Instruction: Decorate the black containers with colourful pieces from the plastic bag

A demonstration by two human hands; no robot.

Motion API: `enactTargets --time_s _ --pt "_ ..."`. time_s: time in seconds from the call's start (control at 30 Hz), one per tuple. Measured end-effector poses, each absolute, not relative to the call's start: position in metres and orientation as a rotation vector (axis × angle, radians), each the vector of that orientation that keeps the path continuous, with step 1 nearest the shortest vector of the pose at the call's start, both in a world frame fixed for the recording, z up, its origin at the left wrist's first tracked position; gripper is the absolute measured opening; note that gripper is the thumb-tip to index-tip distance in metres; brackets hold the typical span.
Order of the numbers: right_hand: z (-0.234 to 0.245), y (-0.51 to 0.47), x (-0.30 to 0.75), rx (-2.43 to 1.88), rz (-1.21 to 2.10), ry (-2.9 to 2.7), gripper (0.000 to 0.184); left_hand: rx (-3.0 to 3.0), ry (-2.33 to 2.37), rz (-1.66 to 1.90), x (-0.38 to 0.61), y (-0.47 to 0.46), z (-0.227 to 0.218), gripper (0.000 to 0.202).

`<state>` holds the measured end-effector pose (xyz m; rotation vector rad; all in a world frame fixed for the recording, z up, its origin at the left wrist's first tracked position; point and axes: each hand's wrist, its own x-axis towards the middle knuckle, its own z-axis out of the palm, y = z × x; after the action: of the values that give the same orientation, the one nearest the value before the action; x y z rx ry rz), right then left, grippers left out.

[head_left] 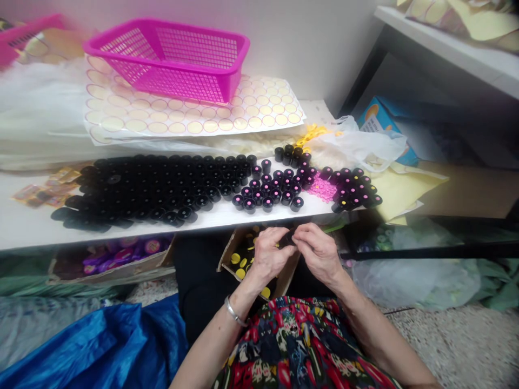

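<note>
My left hand (270, 254) and my right hand (320, 251) meet just below the white table's front edge (121, 229). Both are closed in a pinch on one small black cap (288, 237) held between their fingertips. Under them a cardboard box (229, 254) on my lap holds yellow discs and black pieces. On the table, several black caps with pink centres (267, 194) stand upright right above my hands. A large block of plain black caps (154, 186) fills the table to the left. A patch of small pink discs (323, 189) lies among the caps at right.
A pink plastic basket (170, 56) rests on sheets of round stickers (194, 116) at the back. Clear plastic bags (365, 143) and yellow pieces (314, 132) lie at the right. A blue plastic bag (101, 346) sits at lower left, a dark shelf frame (405, 59) at right.
</note>
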<state>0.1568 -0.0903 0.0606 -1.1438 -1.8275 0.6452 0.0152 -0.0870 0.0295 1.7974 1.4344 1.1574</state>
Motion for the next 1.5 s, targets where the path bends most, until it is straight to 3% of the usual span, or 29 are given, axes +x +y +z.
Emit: enactTargets --time_s 0.37,0.83,1.1,1.5 --pt "0.054 -0.093 0.155 -1.138 0.528 -1.871 0.016 1.820 1.467 1.160 0.014 -0.088 0.025 0.026" --pt "0.069 -0.089 0.158 -1.129 0.797 -1.818 0.013 1.867 1.325 1.230 0.010 -0.090 0.029 0.020" --pt "0.063 -0.097 0.156 -1.140 0.502 -1.973 0.015 1.832 1.289 1.271 0.009 -0.091 0.028 0.022" --pt "0.063 -0.096 0.151 -1.190 0.402 -2.109 0.023 1.896 1.232 1.351 0.007 -0.092 0.026 0.018"
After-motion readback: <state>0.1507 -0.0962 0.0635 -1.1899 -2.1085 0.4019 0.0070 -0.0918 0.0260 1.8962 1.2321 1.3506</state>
